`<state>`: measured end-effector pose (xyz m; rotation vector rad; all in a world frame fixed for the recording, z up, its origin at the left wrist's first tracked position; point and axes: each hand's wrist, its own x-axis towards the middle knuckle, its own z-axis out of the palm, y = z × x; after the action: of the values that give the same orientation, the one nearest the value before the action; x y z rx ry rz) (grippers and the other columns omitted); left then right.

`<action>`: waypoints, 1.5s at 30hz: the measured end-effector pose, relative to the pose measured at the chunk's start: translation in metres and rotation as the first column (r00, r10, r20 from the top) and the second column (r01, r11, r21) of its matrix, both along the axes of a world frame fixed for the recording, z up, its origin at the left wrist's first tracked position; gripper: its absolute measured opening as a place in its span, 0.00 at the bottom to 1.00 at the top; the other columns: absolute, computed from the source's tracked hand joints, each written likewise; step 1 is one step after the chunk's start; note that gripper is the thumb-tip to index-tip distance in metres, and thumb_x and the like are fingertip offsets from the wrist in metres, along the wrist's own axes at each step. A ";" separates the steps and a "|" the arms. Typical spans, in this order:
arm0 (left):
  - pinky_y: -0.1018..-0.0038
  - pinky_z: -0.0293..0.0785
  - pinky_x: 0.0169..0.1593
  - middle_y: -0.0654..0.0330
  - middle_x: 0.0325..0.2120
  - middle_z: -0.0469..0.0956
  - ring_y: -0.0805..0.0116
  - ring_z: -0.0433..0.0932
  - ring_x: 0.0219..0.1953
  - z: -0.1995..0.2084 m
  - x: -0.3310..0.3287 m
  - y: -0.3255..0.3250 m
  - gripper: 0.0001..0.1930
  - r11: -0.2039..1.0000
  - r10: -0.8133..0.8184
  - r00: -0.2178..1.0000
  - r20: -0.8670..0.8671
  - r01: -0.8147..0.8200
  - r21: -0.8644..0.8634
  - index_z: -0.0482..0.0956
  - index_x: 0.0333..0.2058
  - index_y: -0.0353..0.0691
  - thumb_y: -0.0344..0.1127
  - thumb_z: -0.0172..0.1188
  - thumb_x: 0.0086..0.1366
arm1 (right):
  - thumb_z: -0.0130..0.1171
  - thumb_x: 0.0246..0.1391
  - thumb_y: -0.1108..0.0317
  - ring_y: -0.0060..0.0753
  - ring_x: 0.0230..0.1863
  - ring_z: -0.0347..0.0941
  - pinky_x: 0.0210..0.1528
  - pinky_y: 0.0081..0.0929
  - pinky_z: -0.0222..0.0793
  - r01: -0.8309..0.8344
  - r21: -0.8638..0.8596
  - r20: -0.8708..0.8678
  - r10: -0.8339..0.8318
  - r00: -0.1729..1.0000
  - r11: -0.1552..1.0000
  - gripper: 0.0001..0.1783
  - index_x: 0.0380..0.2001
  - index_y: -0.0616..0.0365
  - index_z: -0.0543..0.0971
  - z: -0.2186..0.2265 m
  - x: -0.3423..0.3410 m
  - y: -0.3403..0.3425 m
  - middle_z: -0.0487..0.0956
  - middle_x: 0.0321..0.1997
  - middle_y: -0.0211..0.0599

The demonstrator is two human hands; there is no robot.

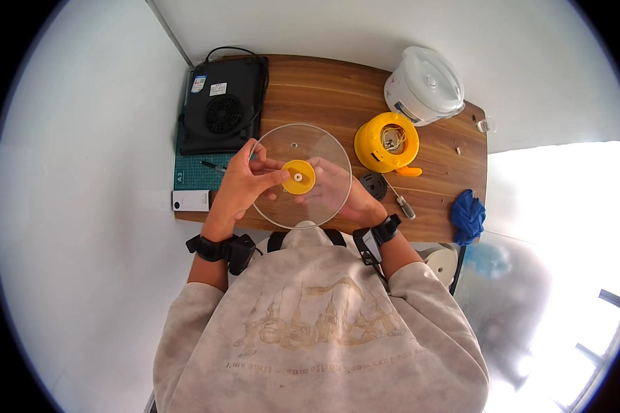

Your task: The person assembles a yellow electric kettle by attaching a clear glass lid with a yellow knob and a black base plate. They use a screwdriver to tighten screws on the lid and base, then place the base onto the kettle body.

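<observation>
A round clear glass lid [272,210] with a thin rim is held up in front of me, over the table's near edge. At its middle sits a yellow round knob [299,186] with a small white centre. My left hand [244,175] reaches in from the lid's left side, its thumb pressed on the knob and some fingers showing through the glass. Behind the glass on the right, my right hand [344,193] holds the lid from underneath, fingertips near the knob. What those fingertips grip is partly hidden by the knob.
On the wooden table [317,89] lie a black cooktop [220,107], green cutting mat [193,168], pen [211,166], and white box [191,200]. To the right are a yellow ring-shaped base [372,144] with exposed wires, black disc [373,186], screwdriver [406,205], white pot [420,93], and blue cloth [468,217].
</observation>
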<state>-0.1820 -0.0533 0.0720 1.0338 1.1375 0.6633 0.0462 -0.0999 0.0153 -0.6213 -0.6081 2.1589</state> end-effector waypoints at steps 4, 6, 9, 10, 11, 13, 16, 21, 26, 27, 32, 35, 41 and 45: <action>0.80 0.79 0.27 0.54 0.39 0.84 0.75 0.82 0.35 -0.004 0.000 -0.001 0.24 0.998 0.040 0.999 0.001 -0.040 0.038 0.60 0.36 0.47 0.28 0.73 0.58 | 0.42 0.72 0.44 0.44 0.56 0.76 0.62 0.43 0.71 0.003 -0.184 -0.120 -0.025 0.992 0.983 0.30 0.62 0.59 0.67 0.004 0.011 0.004 0.74 0.62 0.45; 0.80 0.79 0.27 0.53 0.39 0.84 0.74 0.83 0.36 -0.003 0.001 0.000 0.23 0.996 0.056 0.998 -0.025 -0.054 0.065 0.60 0.36 0.46 0.27 0.72 0.58 | 0.44 0.71 0.44 0.44 0.55 0.77 0.62 0.43 0.71 0.032 -0.205 -0.121 -0.058 0.991 0.978 0.29 0.61 0.58 0.67 0.012 0.017 0.004 0.76 0.60 0.45; 0.80 0.79 0.27 0.53 0.39 0.84 0.73 0.83 0.37 0.002 0.004 0.002 0.22 0.992 0.069 0.995 -0.074 -0.061 0.109 0.60 0.35 0.46 0.27 0.70 0.60 | 0.51 0.70 0.52 0.40 0.53 0.78 0.59 0.39 0.73 0.073 -0.037 0.053 -0.071 0.996 0.997 0.24 0.59 0.57 0.69 0.030 0.017 0.003 0.77 0.58 0.44; 0.80 0.79 0.28 0.53 0.38 0.84 0.73 0.83 0.37 0.004 0.008 0.003 0.21 0.992 0.064 0.995 -0.080 -0.054 0.112 0.60 0.35 0.46 0.27 0.69 0.60 | 0.54 0.69 0.55 0.39 0.52 0.79 0.58 0.37 0.75 0.074 0.044 0.192 -0.081 0.978 0.996 0.23 0.59 0.57 0.69 0.032 0.013 0.003 0.78 0.57 0.43; 0.80 0.79 0.28 0.53 0.38 0.84 0.73 0.83 0.37 0.006 0.011 0.003 0.21 0.992 0.059 0.995 -0.086 -0.049 0.115 0.60 0.35 0.46 0.27 0.69 0.61 | 0.57 0.68 0.59 0.38 0.52 0.79 0.56 0.34 0.76 0.062 0.124 0.327 -0.100 0.940 0.990 0.22 0.59 0.57 0.70 0.032 0.009 0.004 0.78 0.57 0.43; 0.78 0.81 0.31 0.52 0.40 0.84 0.71 0.83 0.40 0.010 0.011 0.005 0.17 0.994 0.057 0.998 -0.034 -0.054 0.098 0.63 0.37 0.44 0.30 0.66 0.64 | 0.60 0.65 0.66 0.34 0.50 0.80 0.52 0.29 0.79 0.112 0.080 0.309 -0.132 0.942 0.990 0.21 0.58 0.58 0.71 0.023 0.005 0.007 0.79 0.55 0.41; 0.72 0.82 0.42 0.50 0.48 0.81 0.68 0.81 0.48 0.005 0.003 0.006 0.14 1.000 0.006 0.990 0.138 -0.007 0.004 0.68 0.45 0.41 0.33 0.63 0.66 | 0.61 0.63 0.71 0.32 0.47 0.82 0.49 0.25 0.81 0.165 0.056 0.267 -0.174 0.948 0.985 0.20 0.57 0.60 0.72 0.021 0.006 0.008 0.80 0.53 0.40; 0.70 0.74 0.57 0.56 0.58 0.72 0.70 0.72 0.58 0.004 -0.003 -0.004 0.30 0.981 -0.075 0.922 0.379 0.137 -0.138 0.64 0.63 0.33 0.38 0.62 0.66 | 0.62 0.62 0.72 0.32 0.49 0.82 0.50 0.25 0.81 0.178 0.032 0.172 -0.181 0.968 0.983 0.19 0.56 0.59 0.74 0.011 0.010 0.009 0.80 0.52 0.40; 0.72 0.68 0.61 0.58 0.58 0.72 0.70 0.71 0.58 0.011 0.002 -0.010 0.32 0.957 -0.201 0.910 0.364 0.261 -0.124 0.62 0.67 0.33 0.36 0.59 0.66 | 0.59 0.64 0.73 0.31 0.51 0.81 0.51 0.25 0.80 0.150 -0.055 0.022 -0.149 0.989 0.987 0.19 0.57 0.62 0.73 -0.001 0.004 0.011 0.80 0.53 0.39; 0.72 0.68 0.60 0.58 0.57 0.73 0.70 0.71 0.58 0.010 0.001 -0.010 0.31 0.960 -0.195 0.923 0.332 0.249 -0.130 0.63 0.66 0.33 0.34 0.58 0.65 | 0.59 0.64 0.73 0.31 0.51 0.81 0.52 0.26 0.80 0.155 -0.074 0.025 -0.154 0.988 0.985 0.19 0.58 0.62 0.73 -0.001 0.003 0.012 0.80 0.54 0.39; 0.69 0.73 0.59 0.57 0.57 0.75 0.67 0.74 0.58 -0.012 -0.001 -0.005 0.31 0.978 -0.149 0.970 0.193 0.174 -0.119 0.63 0.66 0.33 0.25 0.53 0.62 | 0.59 0.65 0.72 0.28 0.48 0.81 0.49 0.26 0.80 0.147 -0.136 0.047 -0.142 0.989 0.980 0.19 0.58 0.62 0.72 -0.001 -0.003 0.018 0.80 0.52 0.38; 0.69 0.72 0.58 0.56 0.57 0.74 0.67 0.75 0.57 -0.023 -0.002 -0.006 0.32 0.971 -0.055 0.958 0.280 0.117 -0.209 0.63 0.66 0.33 0.23 0.51 0.60 | 0.65 0.60 0.69 0.27 0.45 0.80 0.45 0.27 0.79 0.180 -0.090 0.131 -0.167 0.977 0.980 0.24 0.57 0.61 0.70 -0.013 -0.003 0.020 0.79 0.48 0.37; 0.79 0.68 0.47 0.60 0.45 0.78 0.77 0.73 0.44 -0.016 -0.009 -0.009 0.34 0.974 -0.151 0.968 0.200 0.180 -0.136 0.61 0.70 0.38 0.28 0.51 0.63 | 0.74 0.51 0.68 0.27 0.41 0.77 0.39 0.25 0.77 0.283 0.177 0.575 -0.332 0.748 0.943 0.35 0.57 0.62 0.65 -0.004 -0.014 0.015 0.75 0.45 0.40; 0.75 0.69 0.55 0.56 0.54 0.75 0.71 0.75 0.52 -0.011 -0.016 -0.008 0.36 0.966 -0.182 0.954 0.237 0.219 -0.139 0.57 0.71 0.36 0.25 0.49 0.63 | 0.73 0.53 0.69 0.27 0.40 0.77 0.38 0.23 0.77 0.261 0.156 0.559 -0.303 0.772 0.953 0.35 0.57 0.62 0.63 0.007 -0.020 0.014 0.76 0.44 0.42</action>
<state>-0.1977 -0.0615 0.0607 0.8963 0.8621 0.4997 0.0259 -0.0857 0.0222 -1.2710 -0.8415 1.6400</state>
